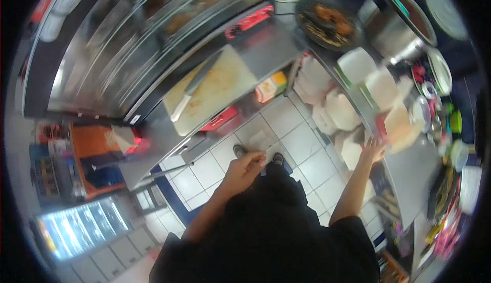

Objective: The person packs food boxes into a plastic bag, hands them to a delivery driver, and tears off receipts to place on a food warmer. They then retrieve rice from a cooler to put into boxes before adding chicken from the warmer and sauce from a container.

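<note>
My left hand (245, 168) is in front of my body, above the tiled floor. Its fingers are curled together, and what they hold, if anything, I cannot make out. Out to the right, my right hand (374, 151) is at the edge of the right counter, its fingertips against a pale open takeaway box (400, 125) near a red patch. Blur hides whether those fingers grip the box. More white boxes (341, 110) are stacked below the counter edge. On the left counter a knife (197, 84) with a white handle lies across a stained cutting board (225, 86).
A glass display case (153, 42) of food stands behind the board. At the back right are a dark pan of food (330, 22) and a large steel pot (396, 27). A yellow-and-white carton (271, 87) sits under the left counter. A lit fridge (84, 226) stands lower left.
</note>
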Demonstrator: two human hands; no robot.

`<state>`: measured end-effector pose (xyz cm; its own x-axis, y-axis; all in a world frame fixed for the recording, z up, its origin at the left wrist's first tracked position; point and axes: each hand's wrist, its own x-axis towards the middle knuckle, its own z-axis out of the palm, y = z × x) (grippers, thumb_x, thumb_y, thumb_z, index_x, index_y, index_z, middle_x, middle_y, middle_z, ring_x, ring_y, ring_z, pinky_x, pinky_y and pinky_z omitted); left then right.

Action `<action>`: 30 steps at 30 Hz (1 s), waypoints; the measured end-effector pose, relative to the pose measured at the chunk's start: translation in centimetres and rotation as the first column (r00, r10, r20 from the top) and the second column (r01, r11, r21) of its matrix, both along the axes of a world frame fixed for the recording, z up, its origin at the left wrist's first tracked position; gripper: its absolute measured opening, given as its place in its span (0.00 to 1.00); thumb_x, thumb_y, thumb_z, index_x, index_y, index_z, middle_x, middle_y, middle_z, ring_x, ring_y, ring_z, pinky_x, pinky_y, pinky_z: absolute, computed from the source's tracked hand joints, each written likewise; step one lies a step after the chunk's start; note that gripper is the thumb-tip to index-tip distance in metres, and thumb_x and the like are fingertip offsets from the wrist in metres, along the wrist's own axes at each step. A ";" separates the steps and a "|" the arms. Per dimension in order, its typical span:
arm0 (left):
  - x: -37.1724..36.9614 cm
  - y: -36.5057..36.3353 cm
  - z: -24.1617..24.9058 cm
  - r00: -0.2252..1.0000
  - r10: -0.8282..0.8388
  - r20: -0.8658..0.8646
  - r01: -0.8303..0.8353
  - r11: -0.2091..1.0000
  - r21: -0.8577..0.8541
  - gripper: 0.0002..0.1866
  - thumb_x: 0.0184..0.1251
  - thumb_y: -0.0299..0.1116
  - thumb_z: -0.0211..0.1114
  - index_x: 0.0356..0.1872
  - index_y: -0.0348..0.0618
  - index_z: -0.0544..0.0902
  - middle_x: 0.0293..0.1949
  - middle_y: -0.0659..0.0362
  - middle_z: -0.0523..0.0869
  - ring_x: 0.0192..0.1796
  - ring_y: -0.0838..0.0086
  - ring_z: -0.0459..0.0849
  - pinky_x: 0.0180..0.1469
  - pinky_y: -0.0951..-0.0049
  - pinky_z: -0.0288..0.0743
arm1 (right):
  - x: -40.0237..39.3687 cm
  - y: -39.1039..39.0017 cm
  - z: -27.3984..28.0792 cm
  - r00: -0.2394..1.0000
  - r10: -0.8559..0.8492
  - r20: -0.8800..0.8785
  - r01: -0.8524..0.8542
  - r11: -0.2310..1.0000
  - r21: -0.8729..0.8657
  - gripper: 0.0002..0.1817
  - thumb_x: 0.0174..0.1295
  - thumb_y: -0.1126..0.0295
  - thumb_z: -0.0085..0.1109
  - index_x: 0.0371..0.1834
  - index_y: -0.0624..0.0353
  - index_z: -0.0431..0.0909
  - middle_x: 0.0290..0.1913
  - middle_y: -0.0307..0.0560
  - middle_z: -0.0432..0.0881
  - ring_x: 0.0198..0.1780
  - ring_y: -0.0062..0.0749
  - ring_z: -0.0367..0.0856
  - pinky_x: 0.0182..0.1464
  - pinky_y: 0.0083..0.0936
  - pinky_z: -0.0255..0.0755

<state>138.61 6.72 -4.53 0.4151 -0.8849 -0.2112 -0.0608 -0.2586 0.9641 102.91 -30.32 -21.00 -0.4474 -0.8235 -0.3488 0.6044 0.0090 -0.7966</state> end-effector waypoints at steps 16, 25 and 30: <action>8.8 16.3 -9.4 0.372 0.923 0.101 -0.900 0.332 0.284 0.18 0.76 0.41 0.58 0.52 0.33 0.81 0.39 0.54 0.87 0.35 0.74 0.86 0.35 0.75 0.78 | 48.5 -6.1 -3.5 -0.479 -0.089 -0.874 -0.799 0.456 0.392 0.35 0.76 0.46 0.38 0.77 0.58 0.58 0.77 0.61 0.58 0.79 0.54 0.52 0.77 0.54 0.45; -38.4 25.3 -24.2 0.036 0.999 -0.012 -0.561 0.030 0.827 0.08 0.70 0.37 0.60 0.40 0.46 0.82 0.29 0.59 0.81 0.30 0.68 0.82 0.29 0.67 0.74 | 57.9 -10.9 -2.6 -0.406 -0.554 -0.727 -0.863 -0.030 0.505 0.32 0.77 0.43 0.27 0.81 0.39 0.52 0.82 0.50 0.50 0.82 0.47 0.45 0.78 0.58 0.39; -51.9 12.6 -25.1 0.665 0.687 0.294 -0.401 -0.004 0.916 0.15 0.59 0.38 0.67 0.45 0.45 0.84 0.41 0.53 0.90 0.44 0.59 0.88 0.44 0.58 0.80 | 48.6 -7.8 -0.1 -0.269 -0.689 -0.673 -0.756 -0.282 0.591 0.31 0.79 0.49 0.27 0.80 0.49 0.55 0.80 0.55 0.52 0.80 0.52 0.49 0.77 0.56 0.40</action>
<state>86.69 19.30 -29.65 0.4982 0.4417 -0.7461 0.6707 -0.7417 0.0088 151.51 -38.08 -21.14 0.9511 0.3076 -0.0300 0.3060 -0.9509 -0.0468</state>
